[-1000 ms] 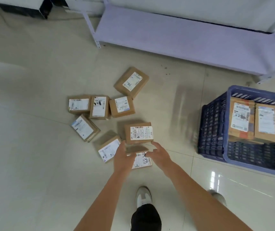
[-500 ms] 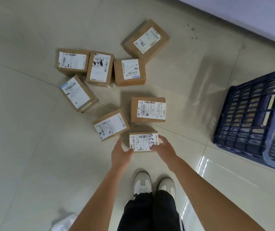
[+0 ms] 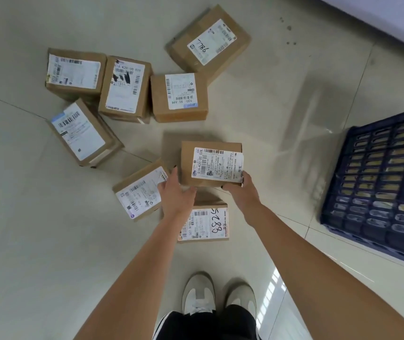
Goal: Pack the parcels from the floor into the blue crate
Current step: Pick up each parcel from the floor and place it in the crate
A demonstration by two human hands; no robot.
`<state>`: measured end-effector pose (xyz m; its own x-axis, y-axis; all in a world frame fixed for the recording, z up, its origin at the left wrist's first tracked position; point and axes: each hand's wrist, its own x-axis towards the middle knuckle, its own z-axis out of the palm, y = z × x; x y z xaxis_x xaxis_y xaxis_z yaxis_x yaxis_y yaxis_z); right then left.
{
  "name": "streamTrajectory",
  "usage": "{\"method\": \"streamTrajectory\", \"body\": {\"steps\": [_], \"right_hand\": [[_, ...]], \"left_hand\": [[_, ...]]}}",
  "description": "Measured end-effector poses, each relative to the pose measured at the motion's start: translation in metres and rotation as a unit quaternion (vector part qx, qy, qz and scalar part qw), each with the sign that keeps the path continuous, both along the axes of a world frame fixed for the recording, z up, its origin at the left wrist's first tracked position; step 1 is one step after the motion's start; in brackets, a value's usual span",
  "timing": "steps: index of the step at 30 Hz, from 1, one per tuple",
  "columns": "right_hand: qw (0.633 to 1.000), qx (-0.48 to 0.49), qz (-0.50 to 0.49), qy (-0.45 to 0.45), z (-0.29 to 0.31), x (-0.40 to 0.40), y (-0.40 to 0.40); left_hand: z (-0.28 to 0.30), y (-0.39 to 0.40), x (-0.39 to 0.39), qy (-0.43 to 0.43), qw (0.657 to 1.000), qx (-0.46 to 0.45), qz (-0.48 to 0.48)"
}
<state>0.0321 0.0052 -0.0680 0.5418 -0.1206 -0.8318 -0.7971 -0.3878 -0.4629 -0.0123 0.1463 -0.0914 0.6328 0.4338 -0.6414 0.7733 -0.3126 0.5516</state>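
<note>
Both your arms reach forward; left hand (image 3: 175,192) and right hand (image 3: 241,190) clamp their fingers on the parcel (image 3: 210,164), left of the blue crate (image 3: 377,185).

looks like a parcel sorting or storage room: glossy pale floor tiles (image 3: 36,217), labelled cardboard parcels (image 3: 178,96) scattered mid-frame, a blue slatted crate (image 3: 379,192) at the right edge, a pale shelf board (image 3: 392,18) in the upper right corner.
</note>
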Motion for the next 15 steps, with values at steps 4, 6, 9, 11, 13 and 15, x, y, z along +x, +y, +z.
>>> {"method": "streamTrajectory", "body": {"steps": [4, 6, 9, 11, 13, 15], "right_hand": [[0.999, 0.024, -0.032, -0.003, 0.010, 0.003, 0.000], [0.999, 0.027, -0.040, -0.003, 0.026, 0.004, -0.005], [0.998, 0.023, -0.050, -0.006, 0.057, 0.004, -0.013], [0.997, 0.025, -0.068, -0.012, 0.079, 0.005, -0.020], [0.994, 0.035, -0.099, -0.018, 0.104, 0.006, -0.027], [0.990, 0.042, -0.129, -0.024, 0.130, 0.006, -0.036]], "left_hand": [[0.014, -0.006, 0.009, 0.026, 0.998, -0.049, 0.041], [0.028, -0.008, 0.009, 0.031, 0.997, -0.055, 0.047], [0.060, -0.010, 0.011, 0.037, 0.997, -0.066, 0.032], [0.087, -0.016, 0.014, 0.032, 0.997, -0.068, 0.024], [0.116, -0.024, 0.019, 0.000, 0.998, -0.063, 0.014], [0.146, -0.034, 0.028, -0.047, 0.997, -0.063, 0.000]]}}
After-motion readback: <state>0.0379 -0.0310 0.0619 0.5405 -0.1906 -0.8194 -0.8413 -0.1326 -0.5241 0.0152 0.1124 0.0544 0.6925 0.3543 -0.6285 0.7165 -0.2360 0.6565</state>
